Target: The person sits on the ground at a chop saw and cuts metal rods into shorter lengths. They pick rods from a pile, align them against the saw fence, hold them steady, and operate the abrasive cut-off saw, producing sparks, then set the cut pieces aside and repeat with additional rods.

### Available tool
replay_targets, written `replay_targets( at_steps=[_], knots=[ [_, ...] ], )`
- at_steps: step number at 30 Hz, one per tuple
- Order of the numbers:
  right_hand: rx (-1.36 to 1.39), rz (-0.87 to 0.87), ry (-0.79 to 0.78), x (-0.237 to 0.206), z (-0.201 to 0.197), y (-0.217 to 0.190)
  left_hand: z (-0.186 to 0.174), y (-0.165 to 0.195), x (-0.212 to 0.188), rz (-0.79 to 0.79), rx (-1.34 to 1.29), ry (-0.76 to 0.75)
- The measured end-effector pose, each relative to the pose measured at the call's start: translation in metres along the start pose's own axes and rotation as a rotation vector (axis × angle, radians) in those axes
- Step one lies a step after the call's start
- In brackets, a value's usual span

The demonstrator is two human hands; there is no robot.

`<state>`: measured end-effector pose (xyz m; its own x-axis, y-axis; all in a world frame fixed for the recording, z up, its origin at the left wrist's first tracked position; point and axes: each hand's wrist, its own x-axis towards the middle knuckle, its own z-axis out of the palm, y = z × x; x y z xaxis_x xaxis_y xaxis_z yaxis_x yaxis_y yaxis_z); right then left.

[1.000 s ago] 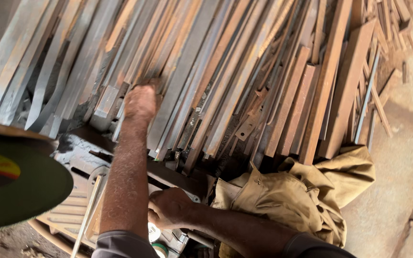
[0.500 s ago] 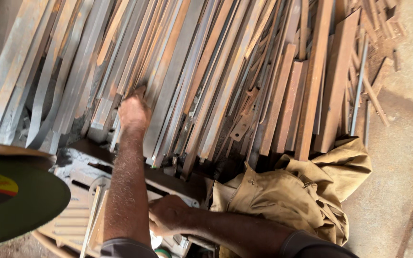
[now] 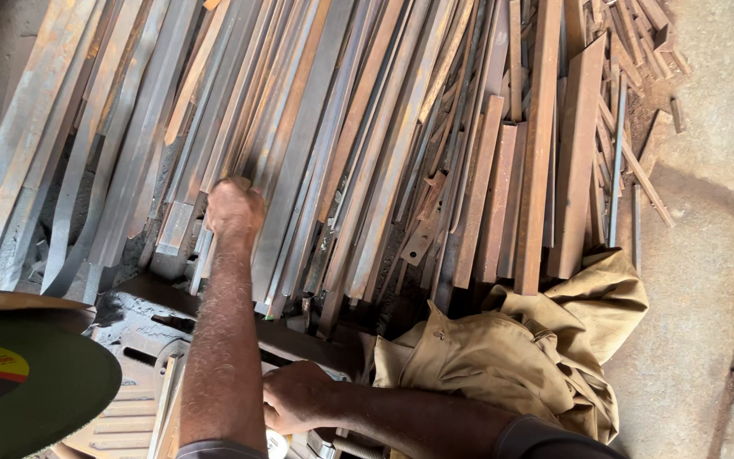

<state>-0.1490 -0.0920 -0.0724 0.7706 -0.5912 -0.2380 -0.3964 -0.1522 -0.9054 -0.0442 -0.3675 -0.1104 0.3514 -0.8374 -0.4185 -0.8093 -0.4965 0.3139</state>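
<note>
My left hand (image 3: 233,206) is sliding leftward along the heap of steel strips (image 3: 316,127), now gripping a strip nearer the heap's left edge. My right hand (image 3: 299,395) is drifting slightly right.

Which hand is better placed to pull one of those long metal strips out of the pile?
The left hand, probably. It is stretched out and closed on a metal strip in the pile of steel bars. The right hand sits low by the dark machine frame, beside the tan cloth, away from the pile.
</note>
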Motion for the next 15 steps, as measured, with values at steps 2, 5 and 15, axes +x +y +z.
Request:
replay_targets(
  at_steps=[2, 5, 15],
  knots=[
    [0.020, 0.023, -0.055, 0.000, 0.000, -0.001, -0.012, 0.000, -0.003, 0.110, -0.061, -0.015],
    [0.117, -0.063, 0.018, 0.001, -0.005, -0.003, -0.042, 0.002, -0.017, 0.329, -0.304, -0.016],
    [-0.123, 0.161, -0.133, 0.013, -0.031, -0.001, -0.065, 0.100, -0.091, 0.441, -0.309, -0.167]
  ],
)
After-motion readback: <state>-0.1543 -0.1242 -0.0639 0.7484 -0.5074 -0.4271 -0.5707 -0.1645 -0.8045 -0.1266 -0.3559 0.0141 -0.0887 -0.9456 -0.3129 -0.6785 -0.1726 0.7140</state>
